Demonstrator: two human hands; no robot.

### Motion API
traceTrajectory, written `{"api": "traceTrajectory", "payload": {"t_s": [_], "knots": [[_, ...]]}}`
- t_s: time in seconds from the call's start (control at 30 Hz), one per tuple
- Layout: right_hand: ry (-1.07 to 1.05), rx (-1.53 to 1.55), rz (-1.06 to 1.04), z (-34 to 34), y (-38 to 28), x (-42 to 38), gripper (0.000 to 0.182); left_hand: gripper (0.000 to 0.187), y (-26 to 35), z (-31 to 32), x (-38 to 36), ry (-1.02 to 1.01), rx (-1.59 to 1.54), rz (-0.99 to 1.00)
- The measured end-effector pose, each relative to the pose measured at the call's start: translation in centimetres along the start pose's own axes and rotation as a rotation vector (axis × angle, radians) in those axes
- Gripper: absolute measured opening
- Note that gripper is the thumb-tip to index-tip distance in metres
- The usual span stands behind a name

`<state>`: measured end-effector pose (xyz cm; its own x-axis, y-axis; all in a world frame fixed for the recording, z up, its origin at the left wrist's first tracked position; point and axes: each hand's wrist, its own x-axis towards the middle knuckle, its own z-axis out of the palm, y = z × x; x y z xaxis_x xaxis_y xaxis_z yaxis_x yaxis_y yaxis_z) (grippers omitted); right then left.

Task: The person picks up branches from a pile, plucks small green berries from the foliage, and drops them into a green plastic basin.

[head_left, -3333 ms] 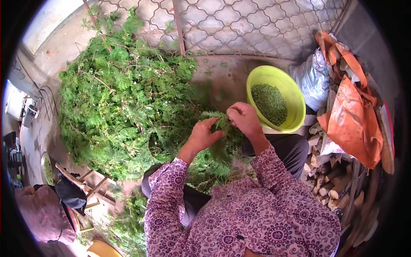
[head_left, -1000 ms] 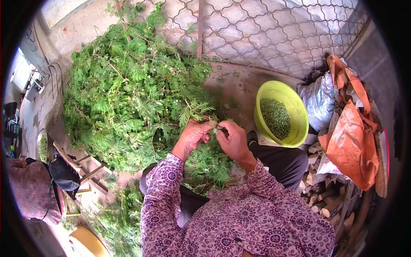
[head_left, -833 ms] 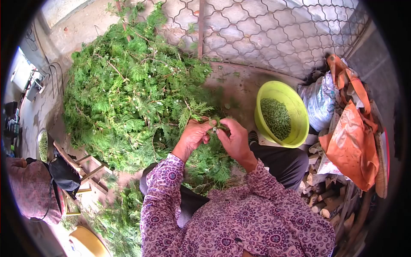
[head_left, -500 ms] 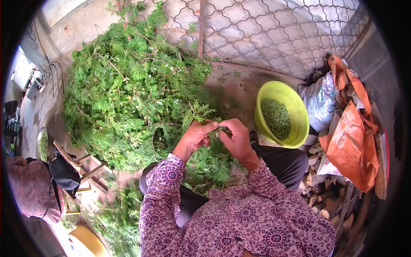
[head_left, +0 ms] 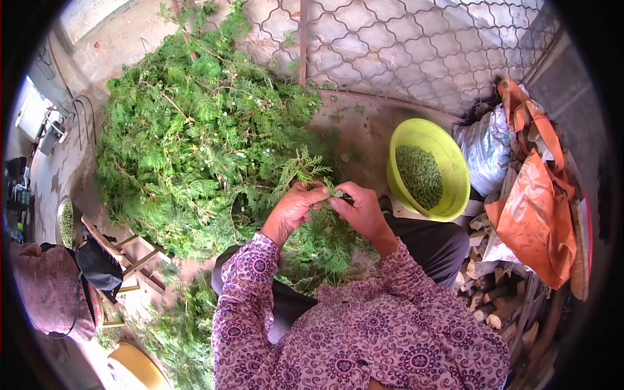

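The yellow-green basin (head_left: 460, 159) stands just beyond the person's right knee, toward the far right corner of the floor (head_left: 344, 117). Small green pieces (head_left: 419, 175) cover its bottom in a thick layer, well below the rim.

Between the two hands, in front of the chest, is a leafy green sprig (head_left: 333, 192). The left hand (head_left: 292, 209) pinches it between thumb and fingers; the right hand (head_left: 361, 211) has its thumb and forefinger closed on it from the other side. Both are apart from the basin.

A large heap of cut branches (head_left: 195, 149) spreads over the floor, reaching its far edge at the metal grille (head_left: 390, 49).

Near the floor's left side, a round container (head_left: 59, 224) also holds green pieces, beside another person (head_left: 52, 289). At lower left is a yellow container (head_left: 136, 367), its contents not discernible. A whitish sack (head_left: 484, 156) and an orange bag (head_left: 536, 224) sit right of the basin; what they hold is hidden.
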<state>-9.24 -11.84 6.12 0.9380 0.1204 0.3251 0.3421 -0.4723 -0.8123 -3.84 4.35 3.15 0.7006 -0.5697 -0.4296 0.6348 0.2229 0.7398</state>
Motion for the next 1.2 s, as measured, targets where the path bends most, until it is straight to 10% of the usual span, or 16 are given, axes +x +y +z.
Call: {"api": "traceTrajectory", "payload": {"t_s": [0.07, 0.37, 1.2], "knots": [[-0.112, 0.346, 0.313, -0.3, 0.0, -0.1, 0.015, 0.015, -0.5, 0.0, 0.2, -0.088, -0.039, 0.062], [-0.324, 0.5, 0.418, -2.1, -0.4, -0.4, 0.018, 0.014, -0.5, 0.2, -0.6, -0.258, -0.044, 0.123], [0.003, 1.355, 0.72, -1.8, 3.4, -1.9, 0.009, 0.013, -0.2, 0.4, -0.4, -0.157, -0.045, 0.071]]}}
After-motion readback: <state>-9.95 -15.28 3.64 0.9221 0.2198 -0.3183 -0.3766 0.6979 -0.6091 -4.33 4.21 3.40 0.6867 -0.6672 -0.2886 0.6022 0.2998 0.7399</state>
